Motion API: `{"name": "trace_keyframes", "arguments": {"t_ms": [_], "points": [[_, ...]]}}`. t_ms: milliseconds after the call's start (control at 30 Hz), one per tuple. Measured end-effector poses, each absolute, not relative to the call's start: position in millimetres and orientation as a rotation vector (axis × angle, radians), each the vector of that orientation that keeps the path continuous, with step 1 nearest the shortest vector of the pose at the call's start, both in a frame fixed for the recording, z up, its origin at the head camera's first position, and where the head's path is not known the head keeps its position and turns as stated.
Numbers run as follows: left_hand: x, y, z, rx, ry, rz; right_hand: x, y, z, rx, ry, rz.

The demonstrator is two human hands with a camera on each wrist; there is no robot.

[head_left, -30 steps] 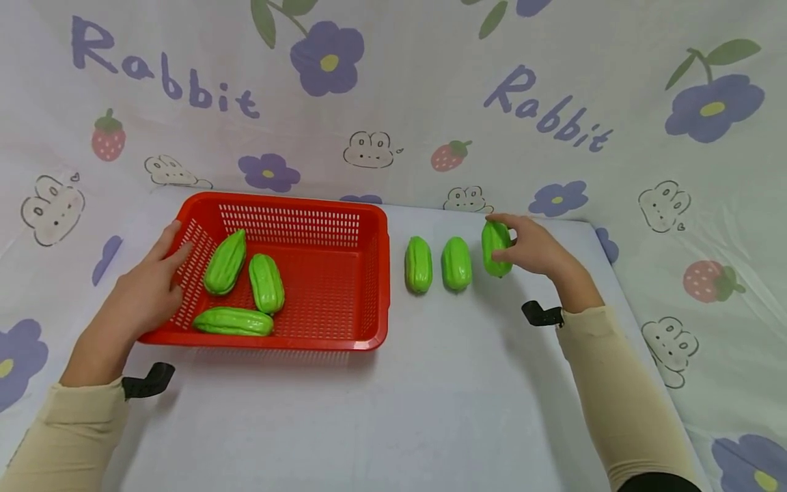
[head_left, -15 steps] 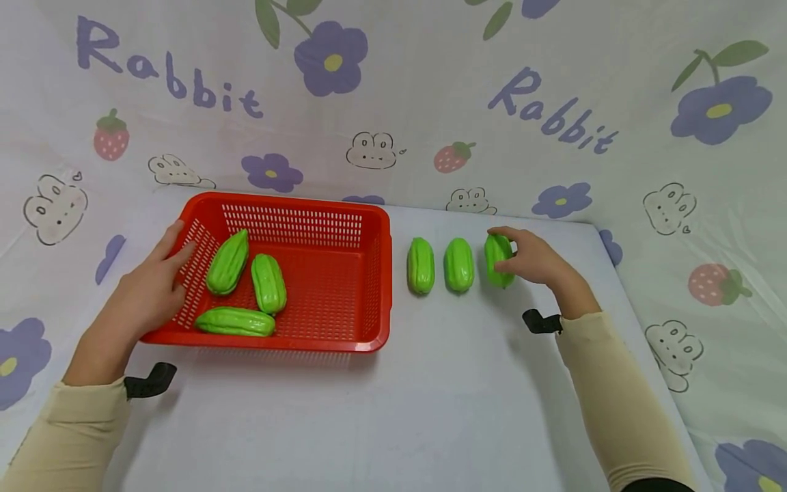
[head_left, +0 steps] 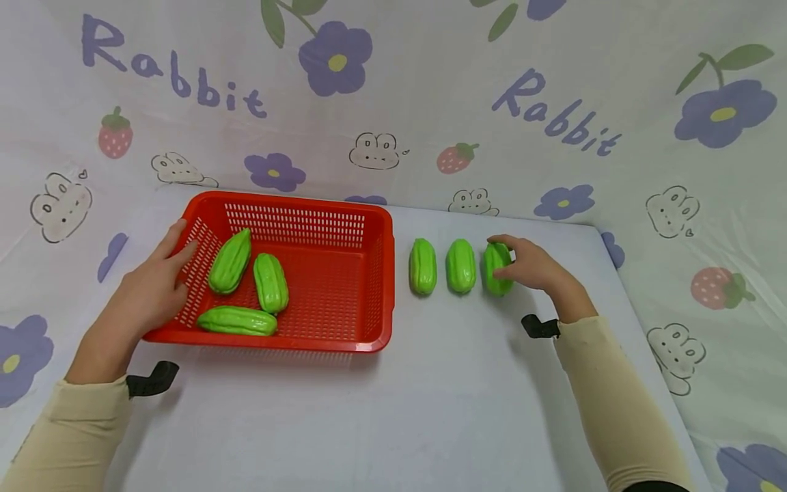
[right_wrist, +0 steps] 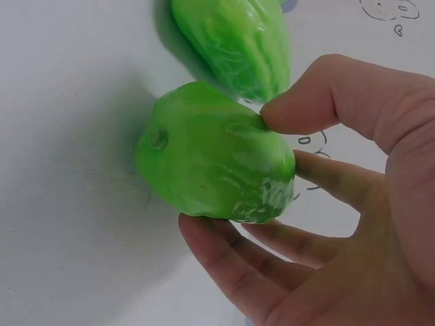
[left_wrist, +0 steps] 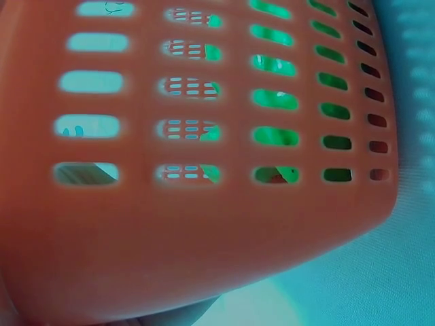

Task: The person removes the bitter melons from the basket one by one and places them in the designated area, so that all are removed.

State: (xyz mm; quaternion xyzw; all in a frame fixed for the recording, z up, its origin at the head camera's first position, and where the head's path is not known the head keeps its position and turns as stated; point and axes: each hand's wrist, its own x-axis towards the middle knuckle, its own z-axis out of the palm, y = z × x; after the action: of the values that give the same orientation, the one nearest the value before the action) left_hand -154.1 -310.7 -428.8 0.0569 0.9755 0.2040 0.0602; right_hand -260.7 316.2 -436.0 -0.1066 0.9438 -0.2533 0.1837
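Note:
My left hand [head_left: 144,290] grips the left rim of a red plastic basket [head_left: 313,343]. In the left wrist view, the basket's slotted wall [left_wrist: 156,231] fills most of the picture and hides the fingers. At the right, my right hand [head_left: 536,266] pinches a green ribbed gourd [head_left: 495,263] lengthwise at the table. The right wrist view has the thumb on one side of this gourd [right_wrist: 211,153] and the fingers on the other. Two similar gourds, one nearer the basket [head_left: 423,266] and one nearer my hand [head_left: 461,266], lie parallel to it.
Inside the basket are three more green gourds: an upper left one [head_left: 230,263], a middle one [head_left: 270,283] and one along the front wall [head_left: 237,321]. A patterned cloth [head_left: 399,82] hangs behind the white table [head_left: 393,424].
My right hand has lowered the gourd toward the table, bringing it level beside the other two. My left hand has stayed on the basket. The whole view has shifted slightly.

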Motion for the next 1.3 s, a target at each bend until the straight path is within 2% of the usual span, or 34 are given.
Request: {"name": "trace_keyframes", "arguments": {"t_ms": [1300], "points": [[-152.6,-310.0,-428.7,0.179,2.956,0.633,-253.1,314.9,-422.2,-0.309,2.715,-0.668]]}}
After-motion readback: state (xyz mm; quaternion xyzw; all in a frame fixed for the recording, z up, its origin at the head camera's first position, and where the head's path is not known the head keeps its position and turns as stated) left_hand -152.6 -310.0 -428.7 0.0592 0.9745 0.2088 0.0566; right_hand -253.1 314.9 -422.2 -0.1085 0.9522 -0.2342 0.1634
